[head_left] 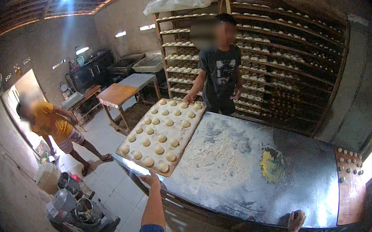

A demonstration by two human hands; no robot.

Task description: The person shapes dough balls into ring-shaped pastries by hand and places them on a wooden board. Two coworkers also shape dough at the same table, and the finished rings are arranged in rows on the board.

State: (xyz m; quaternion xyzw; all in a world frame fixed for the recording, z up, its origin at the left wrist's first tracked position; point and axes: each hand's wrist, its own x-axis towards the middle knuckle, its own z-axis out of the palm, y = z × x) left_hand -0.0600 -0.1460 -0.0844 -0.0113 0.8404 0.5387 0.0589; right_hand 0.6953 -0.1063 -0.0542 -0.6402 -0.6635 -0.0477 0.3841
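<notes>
My left hand (pixel 151 180) is at the near corner of a wooden tray (pixel 146 128) of several round dough balls, its fingers partly beneath the edge. The tray lies over the left end of a floured metal table (pixel 306 162), and a co-worker in a dark T-shirt (pixel 218 75) grasps its far side. My right hand (pixel 296 220) is curled at the table's near edge; what, if anything, it holds is hidden. A yellow smear (pixel 268 165) and loose flour mark the tabletop.
Shelves (pixel 280 59) of shaped dough line the back wall. Another person in yellow (pixel 48 118) stands left near a doorway. Buckets and pots (pixel 74 202) sit on the left floor. A small table (pixel 117 94) is behind; a board with small pieces (pixel 351 193) is at right.
</notes>
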